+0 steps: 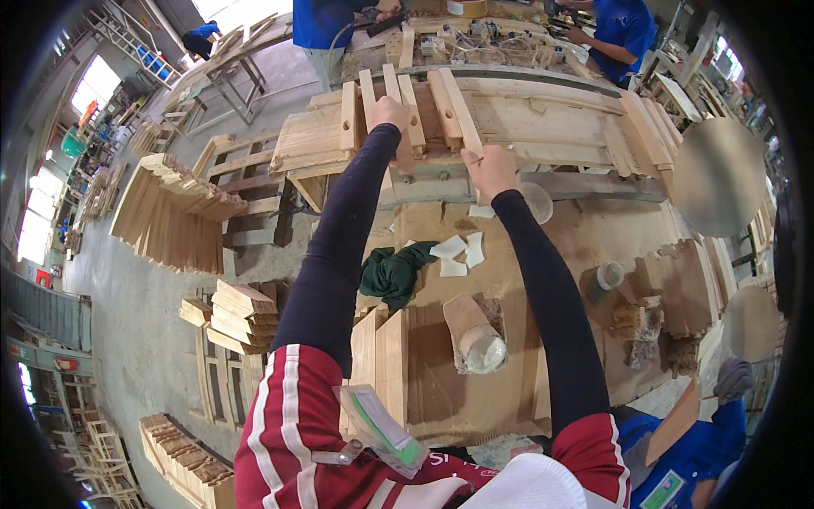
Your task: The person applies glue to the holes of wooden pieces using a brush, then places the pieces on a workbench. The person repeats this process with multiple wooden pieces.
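Both my arms reach forward to a wooden bench [543, 127] where several pale wooden bars lie side by side. My left hand [388, 113] is closed around one wooden bar [391, 78] in the group; its fingertips are hidden. Beside it lies another bar [348, 119] with a round hole near its end. My right hand [492, 172] grips the near end of a long wooden bar [460, 114], thumb along its edge. That bar lies next to a shorter one [443, 110].
Nearer me, a cardboard-covered surface [432, 356] carries a dark green cloth [394, 273], white scraps [453, 254] and a clear tub [483, 349]. Stacked wood [174, 216] stands left. Co-workers in blue are across the bench [623, 34] and at lower right [678, 458].
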